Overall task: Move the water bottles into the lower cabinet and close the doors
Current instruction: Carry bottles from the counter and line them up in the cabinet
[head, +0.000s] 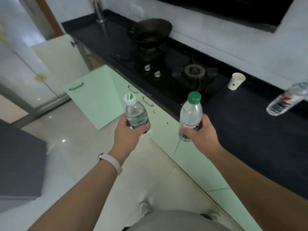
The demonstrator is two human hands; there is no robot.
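A white wristband (110,161) sits on my left wrist, nearest to me. Ahead of it, my left hand (128,132) has its fingers and thumb curled round the lower half of a clear water bottle with a white cap (135,114), held upright over the pale floor (80,139). My right hand (200,132) wraps the labelled middle of a second bottle with a green cap (190,114), also upright, in front of the counter edge. The two bottles are apart and do not touch.

Just beyond the fingers of both hands run the green lower cabinet fronts (166,130), shut here. Past my left fingers and to their left, one green door (93,95) stands swung open, edge toward me, and a paler door (61,54) is open farther back.

Beyond my right fingers lies the black countertop (250,130) with a bare gas burner (194,71). Farther right of those fingers stands a paper cup (235,81), then a third bottle with a red label (286,100) on the counter; I cannot tell if it stands or lies. Farthest back, a dark wok (150,30) sits on the other burner.
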